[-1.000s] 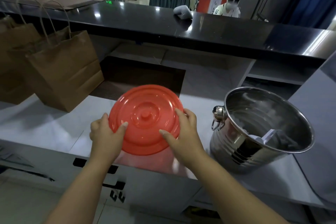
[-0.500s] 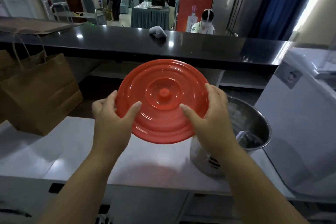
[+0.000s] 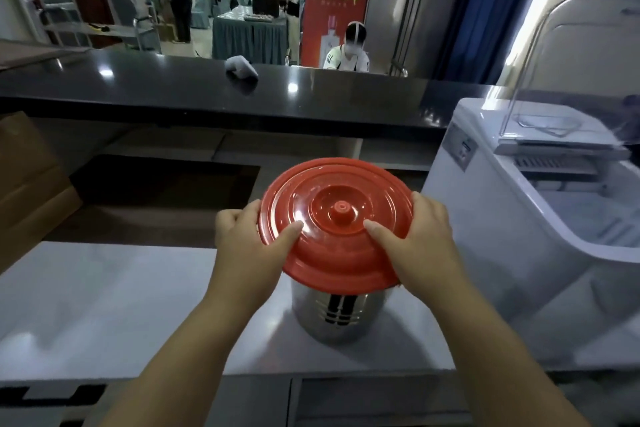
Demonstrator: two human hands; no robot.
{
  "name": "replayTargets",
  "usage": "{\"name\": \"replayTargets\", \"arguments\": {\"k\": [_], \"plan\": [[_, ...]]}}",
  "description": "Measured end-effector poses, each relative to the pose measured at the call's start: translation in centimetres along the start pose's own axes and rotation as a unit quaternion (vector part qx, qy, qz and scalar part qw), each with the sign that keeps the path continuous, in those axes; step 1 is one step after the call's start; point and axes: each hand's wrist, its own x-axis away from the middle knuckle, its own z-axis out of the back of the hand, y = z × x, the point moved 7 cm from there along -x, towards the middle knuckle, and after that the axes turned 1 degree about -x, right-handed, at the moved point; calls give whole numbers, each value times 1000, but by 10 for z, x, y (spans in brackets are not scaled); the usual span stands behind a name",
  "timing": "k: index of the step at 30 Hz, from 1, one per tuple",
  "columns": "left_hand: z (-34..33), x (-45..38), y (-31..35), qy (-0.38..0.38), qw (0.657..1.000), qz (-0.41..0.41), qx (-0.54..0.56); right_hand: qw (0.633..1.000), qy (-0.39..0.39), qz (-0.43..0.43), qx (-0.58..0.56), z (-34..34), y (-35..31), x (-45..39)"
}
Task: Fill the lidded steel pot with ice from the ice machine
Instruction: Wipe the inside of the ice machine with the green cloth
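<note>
Surface: pale grey, smooth worktop [image 3: 104,305] spanning the foreground.
Centre-right: shiny ribbed steel pot [image 3: 341,315] standing upright on it.
Far right: white plastic ice machine [image 3: 512,253] standing on it, near the pot but apart from it.
Far left: brown paper bag [image 3: 27,191] resting at its edge.

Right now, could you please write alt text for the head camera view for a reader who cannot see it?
Both hands, left hand and right hand, hold a red plastic lid over a steel pot on a pale counter. A white ice machine with its clear cover raised stands just right of the pot.
</note>
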Motion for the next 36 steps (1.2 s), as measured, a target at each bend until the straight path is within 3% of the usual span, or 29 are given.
{"name": "replayTargets", "arguments": {"k": [10, 20, 28, 36], "plan": [[-24, -1, -8, -13, 997, 49, -56, 996, -54, -40, 53, -2, 35, -15], [-19, -3, -4, 40, 986, 85, -136, 996, -58, -18, 68, 8, 32, -17], [-5, -8, 55, 134, 979, -75, -135, 984, 48, 131, -113, 70, -2, -18], [-50, -3, 153, 73, 970, -226, -49, 952, 113, 224, -174, 151, -7, -23]]}}
